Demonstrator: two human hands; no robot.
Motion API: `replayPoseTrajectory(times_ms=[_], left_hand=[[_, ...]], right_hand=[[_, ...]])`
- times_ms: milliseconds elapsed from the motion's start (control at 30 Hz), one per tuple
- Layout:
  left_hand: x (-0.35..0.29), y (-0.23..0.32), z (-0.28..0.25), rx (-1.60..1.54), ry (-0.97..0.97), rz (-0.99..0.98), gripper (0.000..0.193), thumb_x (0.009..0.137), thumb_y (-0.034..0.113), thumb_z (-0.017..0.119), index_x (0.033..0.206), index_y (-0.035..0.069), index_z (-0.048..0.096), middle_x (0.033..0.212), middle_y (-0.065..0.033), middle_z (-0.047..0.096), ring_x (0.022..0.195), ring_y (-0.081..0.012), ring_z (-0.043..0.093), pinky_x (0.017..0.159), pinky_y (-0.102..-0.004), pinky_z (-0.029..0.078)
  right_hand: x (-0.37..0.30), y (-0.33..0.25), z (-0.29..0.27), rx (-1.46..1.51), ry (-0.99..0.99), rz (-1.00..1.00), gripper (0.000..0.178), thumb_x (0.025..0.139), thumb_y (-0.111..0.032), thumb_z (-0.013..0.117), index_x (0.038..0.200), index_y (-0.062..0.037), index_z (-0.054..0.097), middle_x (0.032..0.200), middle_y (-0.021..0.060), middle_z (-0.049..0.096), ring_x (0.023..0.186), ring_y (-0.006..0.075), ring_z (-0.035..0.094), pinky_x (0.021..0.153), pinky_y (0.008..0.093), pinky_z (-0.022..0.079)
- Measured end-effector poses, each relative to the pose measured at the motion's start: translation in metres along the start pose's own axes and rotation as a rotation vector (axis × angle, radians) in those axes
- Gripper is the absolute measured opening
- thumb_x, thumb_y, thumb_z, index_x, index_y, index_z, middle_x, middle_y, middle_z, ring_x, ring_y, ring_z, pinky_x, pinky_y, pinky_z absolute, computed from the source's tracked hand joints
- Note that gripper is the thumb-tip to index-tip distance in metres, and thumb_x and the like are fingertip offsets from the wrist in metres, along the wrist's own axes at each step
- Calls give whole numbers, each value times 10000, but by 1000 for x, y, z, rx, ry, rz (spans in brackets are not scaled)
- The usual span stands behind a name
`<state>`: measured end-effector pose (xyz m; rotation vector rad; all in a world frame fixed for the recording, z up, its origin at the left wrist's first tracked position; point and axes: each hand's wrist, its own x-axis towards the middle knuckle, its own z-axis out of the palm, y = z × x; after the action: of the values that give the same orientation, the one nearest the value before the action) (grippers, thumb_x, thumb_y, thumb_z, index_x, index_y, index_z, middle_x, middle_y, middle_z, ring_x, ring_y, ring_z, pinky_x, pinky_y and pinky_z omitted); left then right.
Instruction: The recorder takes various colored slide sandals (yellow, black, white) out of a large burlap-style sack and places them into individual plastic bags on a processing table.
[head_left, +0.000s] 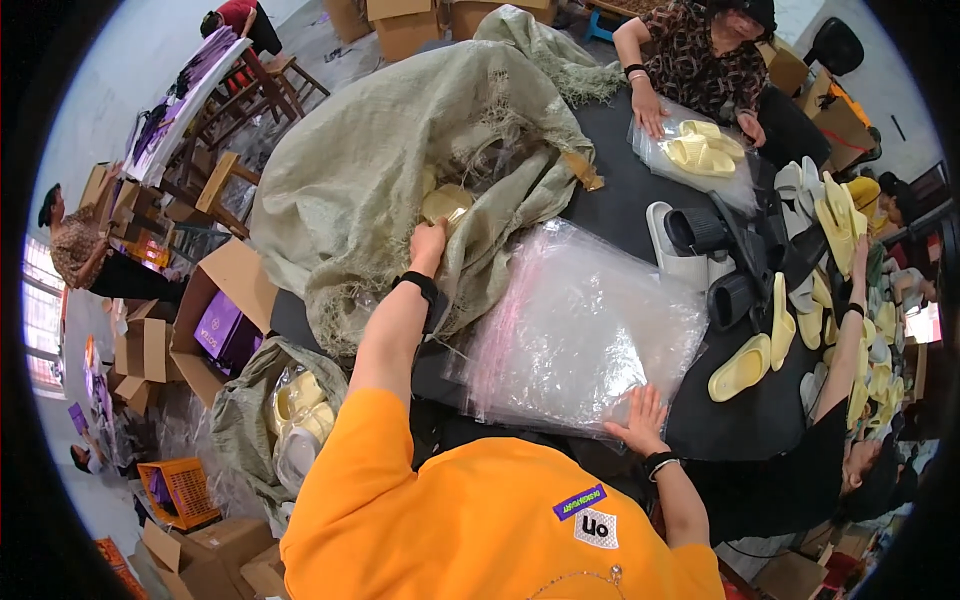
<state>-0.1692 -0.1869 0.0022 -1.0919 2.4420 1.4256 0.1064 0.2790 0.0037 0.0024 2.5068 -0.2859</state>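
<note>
A large pale green woven sack with frayed edges lies across the dark table. At its opening my left hand is closed on the near edge of a pair of bagged yellow slippers, partly covered by the cloth. My right hand lies flat with fingers spread on the near right corner of a stack of clear plastic bags. The stack has a pinkish left edge and rests in front of me, beside the sack.
Loose yellow slippers and black slippers stand to the right. Across the table a co-worker's hands touch bagged yellow slippers. Another person's arm reaches in at right. A carton and a second sack stand at left.
</note>
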Motion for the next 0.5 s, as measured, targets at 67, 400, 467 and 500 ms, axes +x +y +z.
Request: replayPoseTrajectory(times_ms=[67, 400, 467, 500], left_hand=[[18, -10, -7, -79, 36, 77, 431, 757, 345, 577, 972, -29, 570, 968, -209, 579, 917, -300, 556, 768, -388, 413], [-80, 75, -100, -739, -355, 346, 111, 791, 146, 556, 727, 56, 560, 542, 15, 493, 485, -65, 454, 467, -217, 360], [-144, 112, -101, -809, -447, 352, 106, 789, 132, 553, 764, 33, 580, 645, 2, 546, 591, -68, 508, 535, -210, 392], [-169, 121, -100, -804, -472, 352, 106, 789, 132, 553, 764, 33, 580, 645, 2, 546, 591, -68, 508, 535, -210, 392]], right_hand=[[3, 1, 2, -43, 8, -24, 1064, 689, -639, 520, 1364, -40, -45, 1400, 235, -108, 1289, 382, -146, 993, 551, -75], [-2, 5, 5, -20, 56, -8, 1051, 693, -625, 529, 1365, -41, -28, 1405, 225, -98, 1295, 373, -132, 995, 563, -51], [-2, 6, 5, -19, 50, -17, 1038, 694, -619, 535, 1367, -41, -3, 1409, 221, -81, 1297, 371, -123, 995, 564, -51], [-3, 6, 6, -4, 50, -11, 1023, 694, -613, 539, 1369, -46, 20, 1410, 223, -69, 1298, 375, -112, 997, 560, -56]])
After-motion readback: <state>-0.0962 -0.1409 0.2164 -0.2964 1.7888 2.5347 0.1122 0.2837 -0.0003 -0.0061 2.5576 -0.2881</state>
